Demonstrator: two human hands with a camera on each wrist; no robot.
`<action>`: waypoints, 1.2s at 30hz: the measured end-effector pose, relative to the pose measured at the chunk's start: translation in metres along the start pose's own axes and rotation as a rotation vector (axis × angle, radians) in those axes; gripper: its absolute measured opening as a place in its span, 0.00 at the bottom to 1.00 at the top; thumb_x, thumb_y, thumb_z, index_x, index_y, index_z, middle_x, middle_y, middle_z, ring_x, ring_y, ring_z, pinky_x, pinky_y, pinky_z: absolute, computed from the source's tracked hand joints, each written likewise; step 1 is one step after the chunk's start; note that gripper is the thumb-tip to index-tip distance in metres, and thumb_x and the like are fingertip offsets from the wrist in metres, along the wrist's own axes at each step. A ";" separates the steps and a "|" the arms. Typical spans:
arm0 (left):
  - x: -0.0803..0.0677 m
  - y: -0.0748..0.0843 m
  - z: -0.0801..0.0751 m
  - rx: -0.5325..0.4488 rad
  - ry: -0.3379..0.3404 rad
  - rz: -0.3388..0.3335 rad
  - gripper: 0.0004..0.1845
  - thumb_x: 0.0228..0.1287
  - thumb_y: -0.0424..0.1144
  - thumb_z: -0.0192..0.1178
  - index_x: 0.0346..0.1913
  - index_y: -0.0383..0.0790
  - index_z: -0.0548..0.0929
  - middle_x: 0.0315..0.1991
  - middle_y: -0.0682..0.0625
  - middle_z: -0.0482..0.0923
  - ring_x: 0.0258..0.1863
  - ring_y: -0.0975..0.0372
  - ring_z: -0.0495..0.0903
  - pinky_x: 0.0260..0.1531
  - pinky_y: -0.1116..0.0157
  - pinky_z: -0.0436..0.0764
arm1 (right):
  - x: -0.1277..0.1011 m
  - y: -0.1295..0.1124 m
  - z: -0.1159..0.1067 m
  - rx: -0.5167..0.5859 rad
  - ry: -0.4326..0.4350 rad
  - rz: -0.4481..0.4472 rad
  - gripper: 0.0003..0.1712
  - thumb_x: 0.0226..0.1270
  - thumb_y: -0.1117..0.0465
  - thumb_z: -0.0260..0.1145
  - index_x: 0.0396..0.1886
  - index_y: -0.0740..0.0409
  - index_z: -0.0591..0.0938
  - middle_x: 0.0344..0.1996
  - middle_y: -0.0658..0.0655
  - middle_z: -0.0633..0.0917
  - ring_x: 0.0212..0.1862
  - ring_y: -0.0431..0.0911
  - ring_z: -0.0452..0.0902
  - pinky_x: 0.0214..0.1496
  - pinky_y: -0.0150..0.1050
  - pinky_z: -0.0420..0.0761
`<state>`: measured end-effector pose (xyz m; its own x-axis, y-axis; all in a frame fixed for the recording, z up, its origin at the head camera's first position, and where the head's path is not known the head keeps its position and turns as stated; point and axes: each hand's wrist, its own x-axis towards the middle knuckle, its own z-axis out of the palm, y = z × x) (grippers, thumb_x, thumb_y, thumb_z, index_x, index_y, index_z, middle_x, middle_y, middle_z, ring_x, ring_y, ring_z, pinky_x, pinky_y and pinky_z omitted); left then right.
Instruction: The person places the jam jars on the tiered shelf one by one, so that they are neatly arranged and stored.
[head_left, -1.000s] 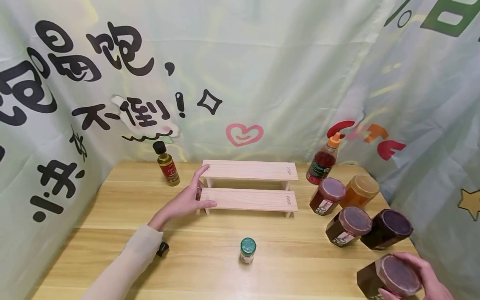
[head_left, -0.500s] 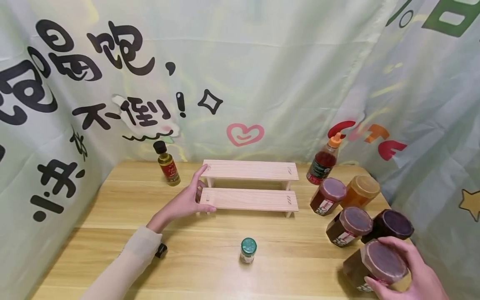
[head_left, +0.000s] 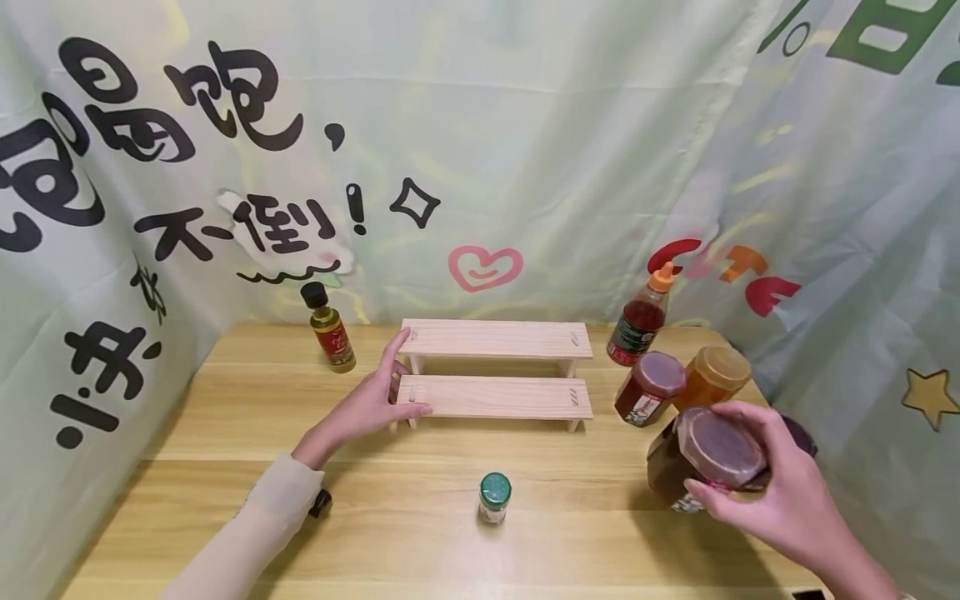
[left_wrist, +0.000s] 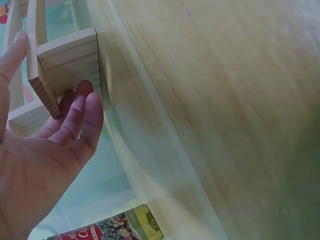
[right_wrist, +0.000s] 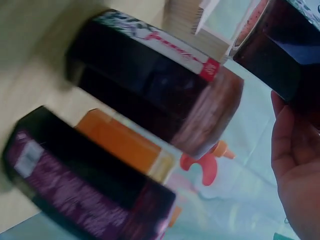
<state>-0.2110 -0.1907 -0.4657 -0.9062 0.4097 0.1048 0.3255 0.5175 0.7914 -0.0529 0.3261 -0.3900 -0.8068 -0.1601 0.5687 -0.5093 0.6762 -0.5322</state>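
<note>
My left hand (head_left: 363,412) grips the left end of a two-step wooden rack (head_left: 495,396), thumb on the lower step's front edge and index finger at the upper step. In the left wrist view the other fingers touch the rack's side leg (left_wrist: 75,62). On the right, my right hand (head_left: 787,500) holds a faceted dark jam jar (head_left: 723,450) by its lid end, raised above the table. Behind it a similar labelled jar (right_wrist: 145,80) is mostly hidden in the head view. The right wrist view shows the held jar (right_wrist: 290,55) at upper right.
A red-brown jar (head_left: 649,389), an amber jar (head_left: 712,377), a dark jar (head_left: 801,435) and an orange-capped sauce bottle (head_left: 639,325) cluster at right. A green-capped shaker (head_left: 494,497) stands in front of the rack, an oil bottle (head_left: 330,333) left. Printed cloth (head_left: 562,167) hangs behind.
My right hand has carried the jam jar up and leftward from the table's near right corner, covering the jar behind. The left hand has stayed at the rack.
</note>
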 end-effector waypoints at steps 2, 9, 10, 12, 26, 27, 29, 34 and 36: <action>0.000 -0.001 0.000 0.001 0.006 0.000 0.70 0.63 0.51 0.83 0.90 0.67 0.34 0.54 0.42 0.77 0.38 0.56 0.80 0.35 0.57 0.83 | 0.010 -0.002 0.003 -0.002 0.001 -0.008 0.62 0.26 0.77 0.92 0.71 0.67 0.76 0.56 0.42 0.81 0.54 0.32 0.76 0.55 0.19 0.71; 0.000 -0.002 0.000 -0.010 0.000 0.005 0.70 0.64 0.49 0.82 0.89 0.67 0.34 0.53 0.42 0.76 0.37 0.55 0.80 0.34 0.57 0.83 | 0.044 -0.011 0.016 0.021 -0.014 -0.023 0.60 0.34 0.75 0.91 0.74 0.63 0.75 0.58 0.48 0.81 0.55 0.34 0.78 0.53 0.21 0.73; -0.001 -0.002 -0.001 -0.007 0.001 0.007 0.70 0.64 0.49 0.82 0.89 0.66 0.34 0.53 0.41 0.76 0.37 0.55 0.79 0.33 0.58 0.83 | 0.048 -0.011 0.018 0.029 -0.018 -0.026 0.60 0.35 0.75 0.91 0.74 0.62 0.74 0.59 0.48 0.81 0.56 0.34 0.78 0.53 0.21 0.74; -0.001 -0.002 -0.001 0.004 0.003 0.011 0.70 0.65 0.48 0.82 0.90 0.65 0.34 0.53 0.41 0.76 0.36 0.55 0.78 0.33 0.58 0.82 | 0.056 -0.012 0.022 0.042 -0.021 -0.029 0.59 0.36 0.75 0.91 0.74 0.62 0.74 0.59 0.49 0.80 0.56 0.36 0.78 0.52 0.22 0.75; 0.001 -0.003 0.001 0.017 -0.005 0.010 0.70 0.65 0.48 0.81 0.89 0.64 0.32 0.53 0.41 0.77 0.34 0.56 0.76 0.31 0.58 0.81 | 0.109 -0.029 0.062 0.221 -0.070 0.012 0.54 0.51 0.70 0.90 0.76 0.53 0.71 0.60 0.55 0.82 0.54 0.43 0.82 0.45 0.29 0.84; 0.000 -0.003 0.000 0.016 -0.004 0.007 0.71 0.65 0.48 0.81 0.89 0.64 0.32 0.53 0.42 0.76 0.33 0.56 0.76 0.31 0.58 0.80 | 0.113 -0.031 0.065 0.227 -0.074 0.017 0.54 0.52 0.68 0.90 0.76 0.52 0.71 0.60 0.54 0.82 0.53 0.44 0.82 0.44 0.30 0.84; -0.001 -0.003 -0.001 0.011 -0.003 0.005 0.71 0.65 0.48 0.81 0.89 0.64 0.31 0.53 0.41 0.76 0.34 0.56 0.76 0.31 0.58 0.80 | 0.121 -0.033 0.073 0.227 -0.086 0.013 0.53 0.54 0.65 0.90 0.76 0.50 0.71 0.60 0.53 0.83 0.52 0.45 0.82 0.42 0.32 0.84; -0.001 -0.002 0.001 0.004 -0.012 0.002 0.71 0.65 0.48 0.81 0.89 0.65 0.31 0.53 0.41 0.76 0.34 0.56 0.77 0.31 0.58 0.81 | 0.137 -0.038 0.094 0.217 -0.120 -0.006 0.51 0.58 0.57 0.89 0.76 0.48 0.69 0.59 0.51 0.84 0.52 0.45 0.83 0.46 0.39 0.83; 0.000 -0.002 0.002 0.001 -0.016 0.001 0.71 0.65 0.48 0.81 0.89 0.65 0.31 0.53 0.41 0.77 0.33 0.56 0.77 0.31 0.58 0.82 | 0.143 -0.040 0.103 0.230 -0.131 -0.006 0.50 0.59 0.55 0.88 0.76 0.48 0.68 0.59 0.52 0.84 0.53 0.46 0.83 0.49 0.45 0.84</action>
<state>-0.2110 -0.1898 -0.4684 -0.9016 0.4218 0.0961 0.3266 0.5179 0.7906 -0.1786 0.2022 -0.3516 -0.8281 -0.2649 0.4941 -0.5564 0.4964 -0.6663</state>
